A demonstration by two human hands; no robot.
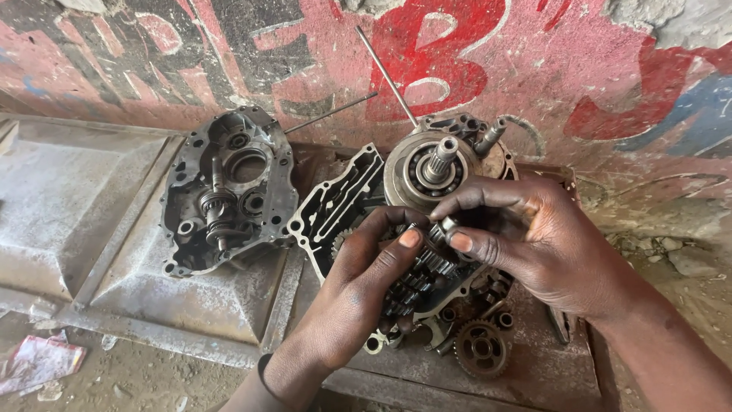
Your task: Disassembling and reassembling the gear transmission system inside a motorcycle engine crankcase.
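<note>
- A dented metal sheet (91, 221) lies on dusty ground below a wall (579, 69) painted red and blue.
- An open engine case (343, 202) holds a gear cluster (427, 271); a second case half (225, 191) lies just left.
- The left hand (358, 294) grips the gear cluster.
- The right hand (534, 240) pinches a small metal piece (446, 226) above the gears.
- A loose gear (480, 349) lies nearby.
</note>
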